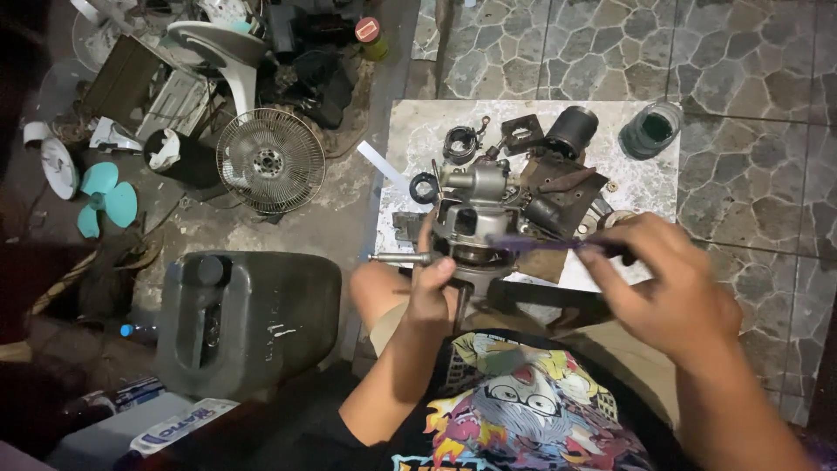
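Presently: fan motor (475,222), stripped of grille and blades, upright at slab (410,139) edge. Left hand (433,281) fingers closed round its base; right hand (667,283) pinches purple tool (545,244) against it. Loose parts (558,148) behind; reassembly outstanding.

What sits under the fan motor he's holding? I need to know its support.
The fan motor hangs over a marble slab, gripped by the left hand. The hand hides its underside.

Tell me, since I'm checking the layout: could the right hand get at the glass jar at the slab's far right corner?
Probably yes. The right hand holds a purple tool over the slab, and the stretch of slab between it and the glass jar looks bare.
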